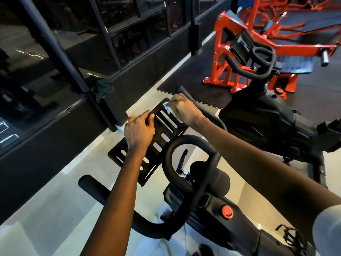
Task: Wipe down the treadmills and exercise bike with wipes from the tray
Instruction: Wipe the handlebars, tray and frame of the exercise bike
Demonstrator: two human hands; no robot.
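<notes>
Plate [167, 127] of the bike [212, 206] being wiped.
Wipe [166, 106] is pinched in right hand [184, 109]; plate is steadied by left hand [139, 132], fingers flat together; nearer slots are probably due next.

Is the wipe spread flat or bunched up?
Bunched up: the right hand pinches the wipe as a small white wad against the slotted black plate.
</notes>
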